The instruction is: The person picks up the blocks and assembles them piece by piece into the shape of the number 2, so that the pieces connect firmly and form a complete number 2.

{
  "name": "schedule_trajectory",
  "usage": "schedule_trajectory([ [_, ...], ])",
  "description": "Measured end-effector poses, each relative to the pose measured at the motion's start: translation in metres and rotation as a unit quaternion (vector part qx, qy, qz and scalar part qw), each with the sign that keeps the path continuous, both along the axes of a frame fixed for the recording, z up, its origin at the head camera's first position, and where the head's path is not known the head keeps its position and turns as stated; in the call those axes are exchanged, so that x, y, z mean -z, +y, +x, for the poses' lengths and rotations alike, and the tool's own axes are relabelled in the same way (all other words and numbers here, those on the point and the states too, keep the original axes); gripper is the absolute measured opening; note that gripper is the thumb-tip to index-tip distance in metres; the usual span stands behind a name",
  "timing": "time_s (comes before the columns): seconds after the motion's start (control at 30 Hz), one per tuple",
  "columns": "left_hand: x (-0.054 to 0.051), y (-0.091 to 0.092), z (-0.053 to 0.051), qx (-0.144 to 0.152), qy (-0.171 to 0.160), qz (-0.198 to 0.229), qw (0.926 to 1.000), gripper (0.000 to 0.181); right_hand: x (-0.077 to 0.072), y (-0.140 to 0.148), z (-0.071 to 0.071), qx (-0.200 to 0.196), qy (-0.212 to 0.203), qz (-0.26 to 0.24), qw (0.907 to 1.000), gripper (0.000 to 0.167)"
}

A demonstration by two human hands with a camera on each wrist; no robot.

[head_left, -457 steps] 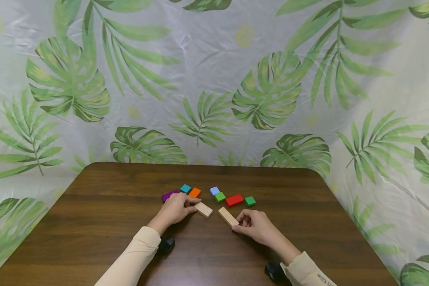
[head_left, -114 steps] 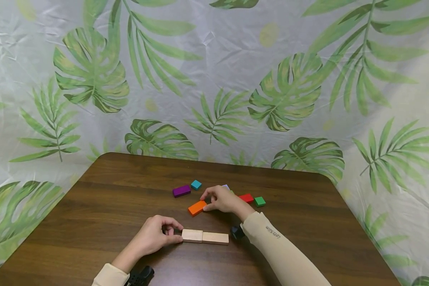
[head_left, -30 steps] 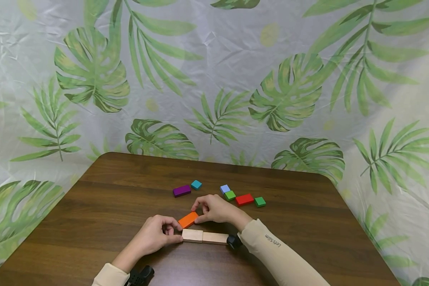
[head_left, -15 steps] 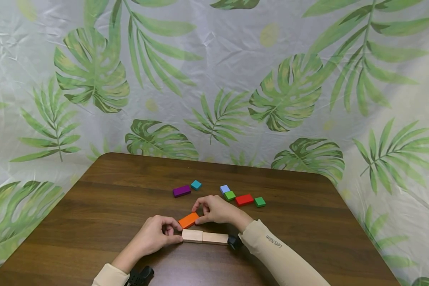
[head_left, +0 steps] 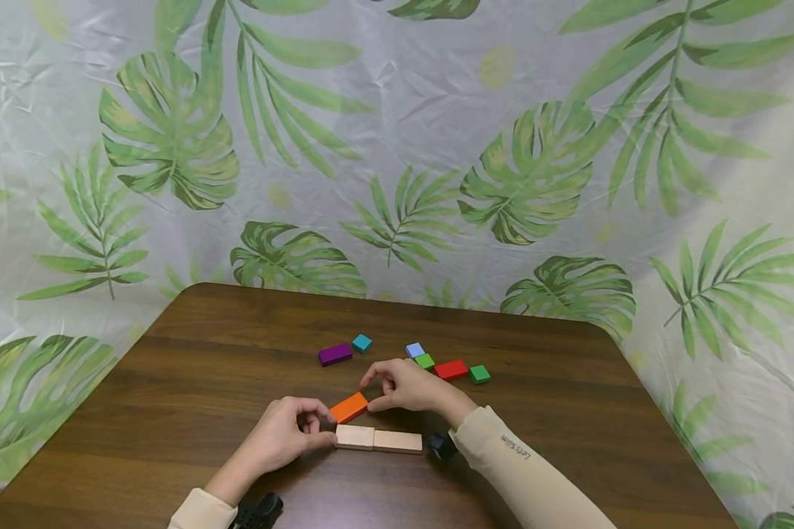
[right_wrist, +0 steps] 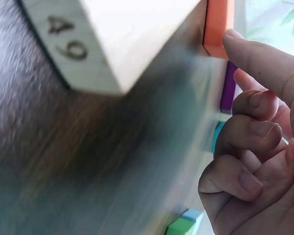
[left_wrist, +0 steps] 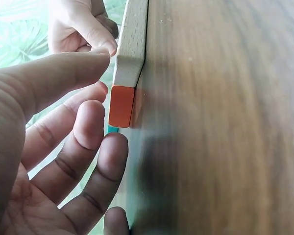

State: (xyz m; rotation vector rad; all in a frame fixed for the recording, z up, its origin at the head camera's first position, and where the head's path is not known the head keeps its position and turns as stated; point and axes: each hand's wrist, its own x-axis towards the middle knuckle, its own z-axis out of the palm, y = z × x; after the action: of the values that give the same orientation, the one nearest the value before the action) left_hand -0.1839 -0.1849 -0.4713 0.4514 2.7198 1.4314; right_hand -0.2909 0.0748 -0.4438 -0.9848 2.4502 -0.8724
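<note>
Two plain wooden blocks lie end to end near the middle of the table, a left one (head_left: 355,438) and a right one (head_left: 398,442). Just behind the left one, an orange block (head_left: 348,408) lies at a slant. My left hand (head_left: 290,433) rests at their left ends, thumb by the wood and index fingertip by the orange corner. Its fingers are loosely bent, with no block gripped. My right hand (head_left: 406,386) hovers at the orange block's right end, thumb and index finger spread around nothing. In the right wrist view the thumb tip overlaps the orange edge (right_wrist: 218,29); contact is unclear.
Farther back lie a purple block (head_left: 335,355), a teal block (head_left: 362,343), a light blue block (head_left: 415,350), a light green block (head_left: 425,361), a red block (head_left: 451,369) and a dark green block (head_left: 479,375). A leaf-print cloth (head_left: 397,147) hangs behind the brown table (head_left: 225,353).
Over the last seconds my right hand brought the orange block toward the wooden ones. In the last half second its fingertips have drawn off right and back from it. My left hand stays in place.
</note>
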Motion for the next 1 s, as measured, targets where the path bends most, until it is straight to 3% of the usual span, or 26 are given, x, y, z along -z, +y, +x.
schedule_trajectory([
  [0.43,0.004,0.002,-0.002,0.002,-0.006,-0.008,0.9999,0.036,-0.006,0.026,-0.006,0.015,-0.008,-0.017,0.9997,0.031],
  [1.0,0.005,0.002,-0.001,-0.001,-0.006,-0.005,1.0,0.036,-0.011,0.08,-0.024,0.064,-0.002,-0.033,0.9974,0.034],
])
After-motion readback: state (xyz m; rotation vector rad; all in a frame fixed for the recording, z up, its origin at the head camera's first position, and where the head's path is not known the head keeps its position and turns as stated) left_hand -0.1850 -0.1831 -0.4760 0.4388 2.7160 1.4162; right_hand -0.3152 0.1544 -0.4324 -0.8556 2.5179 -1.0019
